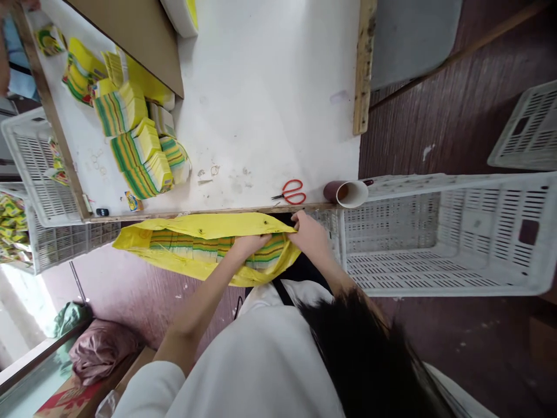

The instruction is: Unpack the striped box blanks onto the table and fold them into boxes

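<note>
A long yellow bag (230,225) lies across my lap at the table's front edge, its mouth gaping. Rows of striped green, yellow and white packets (204,249) fill it. My left hand (251,244) reaches into the mouth over the packets; its fingers are mostly hidden under the bag's upper flap. At the bag's right end, my right hand (310,233) pinches the yellow rim between thumb and fingers. Just beyond the bag, red-handled scissors (293,191) rest on the white table. To their right stands a mug (348,194), dark outside and white inside.
Stacks of striped packets (130,139) lie on the table's left, beside a cardboard sheet (143,40). A white plastic crate (448,232) stands at my right; more crates (43,168) stand at left. Another person's hand (3,64) shows at the far left edge.
</note>
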A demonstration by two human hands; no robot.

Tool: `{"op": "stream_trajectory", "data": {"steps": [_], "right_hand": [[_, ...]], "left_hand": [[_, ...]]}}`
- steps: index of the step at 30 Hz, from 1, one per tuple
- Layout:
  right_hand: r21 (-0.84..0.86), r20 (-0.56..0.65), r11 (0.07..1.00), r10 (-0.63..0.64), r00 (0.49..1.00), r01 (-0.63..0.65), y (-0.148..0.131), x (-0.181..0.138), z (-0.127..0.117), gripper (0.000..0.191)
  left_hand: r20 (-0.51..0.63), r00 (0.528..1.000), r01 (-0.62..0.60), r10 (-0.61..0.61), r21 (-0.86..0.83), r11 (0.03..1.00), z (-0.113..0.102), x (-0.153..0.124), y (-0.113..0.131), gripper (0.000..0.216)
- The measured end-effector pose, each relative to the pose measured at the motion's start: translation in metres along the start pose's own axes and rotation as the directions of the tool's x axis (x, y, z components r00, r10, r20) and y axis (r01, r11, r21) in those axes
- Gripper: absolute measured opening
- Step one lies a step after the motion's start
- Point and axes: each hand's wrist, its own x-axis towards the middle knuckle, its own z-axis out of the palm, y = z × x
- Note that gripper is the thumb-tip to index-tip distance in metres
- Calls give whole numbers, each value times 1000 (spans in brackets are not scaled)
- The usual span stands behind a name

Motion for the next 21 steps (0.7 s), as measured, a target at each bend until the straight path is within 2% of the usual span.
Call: {"op": "stream_trajectory", "data": {"steps": [2,5,7,9,12,14,18,21], "right_hand": [[-55,46,996,-68,997,71,-7,4,0,40],[-71,155,973,-207,966,220,-16,2,4,43],[-27,171,960,-271,947,280,-19,-1,6,44],[6,158,959,-281,947,284,-20,-4,9,41],[32,126,972,-234,964,232,-14,-1,16,31],[92,99,985,-156,983,148,-8,5,24,27],[198,144,979,20,989,-49,6,21,50,28],[190,176,975,82,981,-115,12,33,68,29]], "left_hand": [[12,1000,-1,1,23,1000,-2,-4,5,40],[-3,1000,-21,22,53,998,-7,-10,9,34],[-37,996,-78,81,62,995,-10,-16,10,33],[-73,989,-123,128,80,989,-12,-22,9,32],[-53,993,-102,108,107,989,-13,-34,9,30],[-51,994,-91,99,129,987,-13,-41,9,27],[-150,972,-160,179,131,978,-12,-51,8,23],[-204,959,-178,196,101,979,-11,-54,7,24]]}}
